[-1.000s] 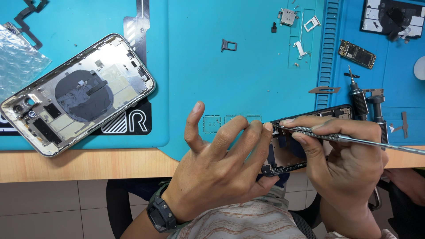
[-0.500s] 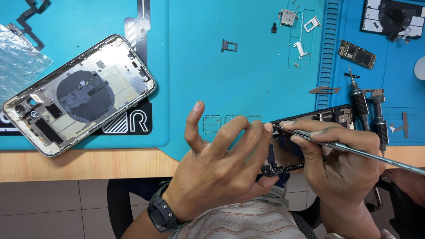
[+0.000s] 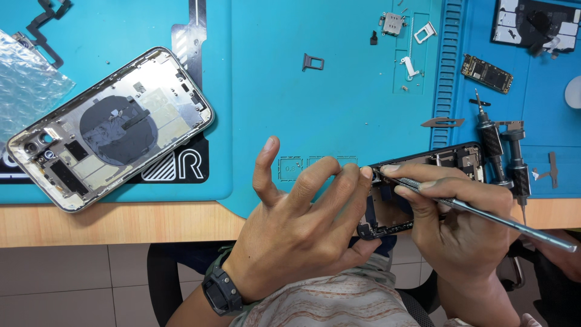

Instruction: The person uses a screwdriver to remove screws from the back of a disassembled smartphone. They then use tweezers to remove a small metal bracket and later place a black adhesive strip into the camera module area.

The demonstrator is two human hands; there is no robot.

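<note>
Since the frame before, I saw the metal probe's [image 3: 502, 219] rear end dip lower and swing right, while its tip stayed at the top edge of the dark phone frame [image 3: 423, 181]. My right hand [image 3: 463, 224] pinched the probe pen-style, fingers closed round it. My left hand [image 3: 302, 230] gripped the frame's left side at the table edge, thumb lifted free. Away on the blue mat [image 3: 339, 109] lay the opened silver phone housing [image 3: 112, 130], its charging coil still inside, and a loose SIM tray [image 3: 313, 62].

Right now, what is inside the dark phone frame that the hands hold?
Inside the dark phone frame, small metal parts show near its top end, and the metal tool tip reaches in. The left hand and right hand cover the rest.
</note>
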